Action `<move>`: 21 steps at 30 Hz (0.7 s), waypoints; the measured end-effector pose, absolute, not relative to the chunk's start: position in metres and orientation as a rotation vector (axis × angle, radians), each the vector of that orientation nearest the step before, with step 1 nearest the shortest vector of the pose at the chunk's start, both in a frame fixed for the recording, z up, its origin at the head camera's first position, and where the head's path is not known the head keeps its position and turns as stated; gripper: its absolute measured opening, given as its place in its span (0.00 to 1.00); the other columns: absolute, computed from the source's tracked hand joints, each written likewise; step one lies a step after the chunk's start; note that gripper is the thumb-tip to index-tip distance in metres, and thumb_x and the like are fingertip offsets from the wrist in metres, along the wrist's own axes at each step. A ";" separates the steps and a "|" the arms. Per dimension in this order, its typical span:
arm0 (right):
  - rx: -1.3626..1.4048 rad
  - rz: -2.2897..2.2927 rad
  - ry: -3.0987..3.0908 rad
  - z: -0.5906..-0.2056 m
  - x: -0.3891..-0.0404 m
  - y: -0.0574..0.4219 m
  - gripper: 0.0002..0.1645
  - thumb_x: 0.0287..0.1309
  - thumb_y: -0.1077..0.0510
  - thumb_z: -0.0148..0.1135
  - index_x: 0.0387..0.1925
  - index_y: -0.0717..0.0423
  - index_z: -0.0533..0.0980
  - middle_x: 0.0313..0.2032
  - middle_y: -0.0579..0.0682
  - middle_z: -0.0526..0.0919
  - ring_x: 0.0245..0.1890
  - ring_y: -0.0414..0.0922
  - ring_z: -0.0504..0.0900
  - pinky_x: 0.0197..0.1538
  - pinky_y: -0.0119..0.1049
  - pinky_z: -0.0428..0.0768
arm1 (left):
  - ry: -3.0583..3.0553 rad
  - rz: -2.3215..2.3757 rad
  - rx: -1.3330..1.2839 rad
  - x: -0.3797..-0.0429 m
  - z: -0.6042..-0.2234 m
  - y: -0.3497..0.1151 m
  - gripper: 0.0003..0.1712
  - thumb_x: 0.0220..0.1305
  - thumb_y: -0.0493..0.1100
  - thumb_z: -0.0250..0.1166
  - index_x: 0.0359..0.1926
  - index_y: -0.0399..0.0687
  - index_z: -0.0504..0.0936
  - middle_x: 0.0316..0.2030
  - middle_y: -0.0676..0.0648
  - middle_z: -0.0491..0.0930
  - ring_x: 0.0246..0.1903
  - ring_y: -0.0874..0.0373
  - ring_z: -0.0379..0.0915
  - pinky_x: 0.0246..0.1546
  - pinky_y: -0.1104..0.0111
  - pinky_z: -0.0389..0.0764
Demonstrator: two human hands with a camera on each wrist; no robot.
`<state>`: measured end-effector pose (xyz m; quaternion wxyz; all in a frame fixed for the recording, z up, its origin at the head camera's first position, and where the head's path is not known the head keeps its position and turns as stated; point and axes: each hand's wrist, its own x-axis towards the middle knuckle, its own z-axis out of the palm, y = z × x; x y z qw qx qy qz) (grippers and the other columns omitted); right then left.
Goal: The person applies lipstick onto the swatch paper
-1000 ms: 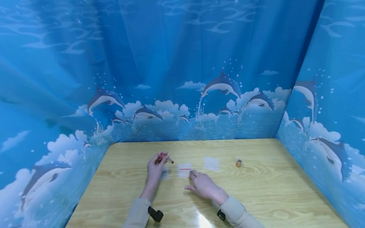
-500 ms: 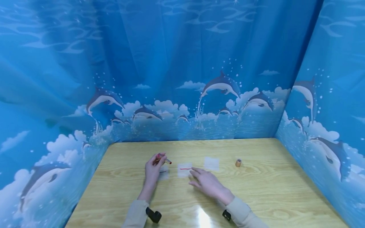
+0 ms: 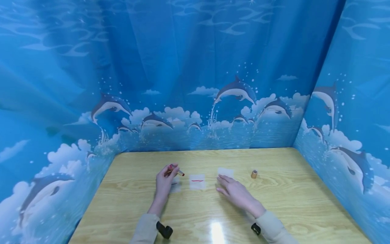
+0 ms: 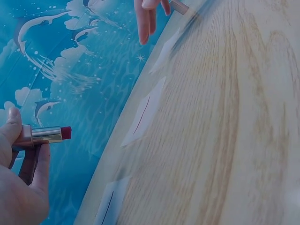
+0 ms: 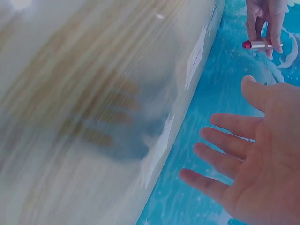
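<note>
An uncapped lipstick with a red tip is pinched between the thumb and fingers of my left hand. In the left wrist view its gold tube lies level, tip pointing right. Beneath that hand is a white paper square with a dark line, partly covered. Beside it lies a second paper square bearing a red line. My right hand holds nothing; its fingers are spread in the right wrist view. Its fingertips are at the near edge of a third paper square, on which no mark shows; contact cannot be told.
A copper-coloured lipstick cap stands on the wooden table, right of the third paper. Blue dolphin-print curtains hang behind and along both sides of the table. A bright reflection shines near its front.
My right hand has moved right, from beside the red-lined paper to the third paper, and its fingers have spread. My left hand has stayed nearly in place with the lipstick.
</note>
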<state>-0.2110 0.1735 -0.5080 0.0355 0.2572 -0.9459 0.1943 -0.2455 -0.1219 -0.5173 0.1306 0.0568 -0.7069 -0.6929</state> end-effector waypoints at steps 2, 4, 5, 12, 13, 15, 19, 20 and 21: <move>0.765 0.598 -2.914 -0.507 -0.211 0.179 0.33 0.73 0.49 0.57 0.69 0.66 0.68 0.69 0.64 0.70 0.68 0.61 0.71 0.70 0.59 0.70 | -2.082 -2.002 0.179 -0.247 -0.516 -0.120 0.19 0.65 0.49 0.71 0.51 0.43 0.85 0.52 0.41 0.84 0.47 0.59 0.81 0.46 0.76 0.84; 0.742 0.592 -2.920 -0.507 -0.211 0.185 0.33 0.73 0.49 0.58 0.69 0.67 0.68 0.69 0.64 0.69 0.68 0.62 0.71 0.70 0.59 0.70 | -2.108 -1.989 0.186 -0.249 -0.513 -0.119 0.20 0.65 0.51 0.71 0.51 0.43 0.85 0.51 0.43 0.85 0.48 0.57 0.81 0.48 0.73 0.84; 0.732 0.586 -2.926 -0.507 -0.211 0.188 0.33 0.73 0.49 0.58 0.69 0.67 0.67 0.69 0.64 0.69 0.68 0.62 0.70 0.70 0.59 0.69 | -2.122 -1.981 0.190 -0.250 -0.512 -0.118 0.20 0.64 0.52 0.71 0.50 0.44 0.85 0.51 0.45 0.85 0.49 0.56 0.81 0.48 0.72 0.84; 0.719 0.560 -2.971 -0.508 -0.208 0.204 0.36 0.74 0.48 0.56 0.69 0.71 0.65 0.71 0.66 0.66 0.70 0.64 0.67 0.72 0.60 0.66 | -2.112 -2.004 0.121 -0.259 -0.501 -0.112 0.21 0.63 0.52 0.72 0.46 0.40 0.85 0.52 0.46 0.85 0.51 0.53 0.81 0.50 0.70 0.85; 0.719 0.554 -2.980 -0.509 -0.208 0.206 0.36 0.74 0.48 0.56 0.69 0.71 0.65 0.71 0.67 0.65 0.70 0.64 0.66 0.72 0.59 0.66 | -2.115 -2.001 0.110 -0.260 -0.500 -0.111 0.21 0.63 0.52 0.73 0.47 0.41 0.85 0.52 0.47 0.85 0.51 0.54 0.81 0.50 0.71 0.85; 0.716 0.552 -3.002 -0.511 -0.207 0.209 0.37 0.74 0.47 0.55 0.70 0.71 0.63 0.72 0.67 0.63 0.71 0.64 0.65 0.73 0.59 0.65 | -2.109 -2.004 0.083 -0.262 -0.497 -0.108 0.20 0.62 0.51 0.73 0.46 0.40 0.85 0.52 0.46 0.85 0.50 0.54 0.81 0.49 0.71 0.85; 0.702 0.574 -3.040 -0.514 -0.205 0.216 0.38 0.74 0.47 0.55 0.70 0.72 0.63 0.73 0.68 0.61 0.72 0.66 0.62 0.73 0.61 0.63 | -2.107 -2.017 0.054 -0.264 -0.492 -0.102 0.19 0.60 0.52 0.75 0.44 0.43 0.86 0.51 0.47 0.86 0.48 0.56 0.81 0.48 0.73 0.84; 0.701 0.586 -3.052 -0.514 -0.204 0.217 0.38 0.74 0.47 0.55 0.70 0.72 0.62 0.73 0.68 0.61 0.72 0.66 0.62 0.73 0.61 0.63 | -2.103 -2.023 0.043 -0.265 -0.491 -0.100 0.20 0.60 0.52 0.75 0.44 0.43 0.86 0.51 0.47 0.86 0.48 0.57 0.81 0.47 0.74 0.84; 0.703 0.596 -3.064 -0.515 -0.204 0.218 0.38 0.74 0.46 0.55 0.71 0.72 0.62 0.73 0.68 0.60 0.72 0.66 0.61 0.73 0.62 0.62 | -2.112 -2.025 0.038 -0.263 -0.486 -0.098 0.19 0.61 0.51 0.74 0.45 0.42 0.86 0.51 0.46 0.86 0.48 0.56 0.81 0.47 0.75 0.84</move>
